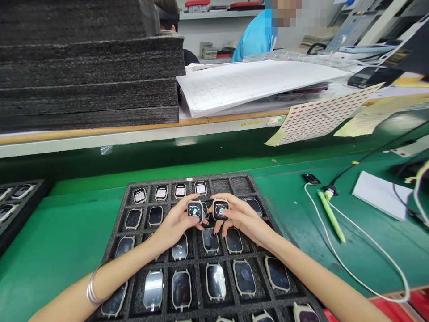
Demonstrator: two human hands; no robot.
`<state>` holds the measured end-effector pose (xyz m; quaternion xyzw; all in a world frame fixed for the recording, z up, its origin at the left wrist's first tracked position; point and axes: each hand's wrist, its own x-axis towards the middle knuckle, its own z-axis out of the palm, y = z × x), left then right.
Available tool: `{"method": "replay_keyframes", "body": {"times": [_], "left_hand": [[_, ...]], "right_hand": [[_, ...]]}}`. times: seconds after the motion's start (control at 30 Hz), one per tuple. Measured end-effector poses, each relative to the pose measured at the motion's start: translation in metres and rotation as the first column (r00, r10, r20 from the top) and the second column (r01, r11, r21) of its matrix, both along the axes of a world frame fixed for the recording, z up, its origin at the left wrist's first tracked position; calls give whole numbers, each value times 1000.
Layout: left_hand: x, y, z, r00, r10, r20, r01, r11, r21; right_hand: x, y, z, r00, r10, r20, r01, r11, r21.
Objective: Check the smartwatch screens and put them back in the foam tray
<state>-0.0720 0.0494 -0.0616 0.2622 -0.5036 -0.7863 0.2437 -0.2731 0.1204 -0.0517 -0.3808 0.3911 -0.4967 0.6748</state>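
A green workbench (67, 232) spans the view, its near edge mostly beyond the bottom of the frame; the raised shelf (144, 139) above it carries a stack of black foam sheets (90, 85), cut off at the left and top, which hides most of one co-worker. The black foam tray (219, 185) on the bench runs out of frame at its near edge, and a second tray (36, 197) is cut off at the left. Forearms cover parts of the main tray's compartments, so some of the watches there show only in part. Over the tray's middle, toward its far edge, the left hand (179, 218) and right hand (237, 213) each hold a lit strapless smartwatch, fingers closed around the case and thumb over the screen: the left smartwatch (194, 209) with its lower edge covered, the right smartwatch (219, 206) with its lower right portion covered. Both screens face up toward the wearer, long axes running roughly from the tray's near edge to its far edge. Another watch case, between the two, is mostly hidden; whether it sits in a compartment I cannot tell. The small screen text is too fine to read.
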Motion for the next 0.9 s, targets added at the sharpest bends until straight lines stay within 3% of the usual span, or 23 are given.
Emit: {"method": "replay_keyframes", "body": {"times": [0.1,0.17,0.43,0.67,0.9], "left_hand": [[0,-2,5,999,35,-38,-29,989,147],[1,-4,6,998,39,-45,-31,987,161],[4,-5,-5,999,13,-34,-12,1000,29],[3,-3,-2,1000,7,-13,-7,1000,-1],[3,-5,-2,1000,16,-6,-17,998,-57]], "right_hand": [[2,2,-2,998,-45,-40,46,999,1],[2,3,-2,996,-61,-65,61,998,-3],[-1,4,-2,998,-44,-54,41,998,-43],[-1,5,-4,999,-31,-37,29,997,-73],[0,5,-5,990,-33,-136,18,994,-108]]}}
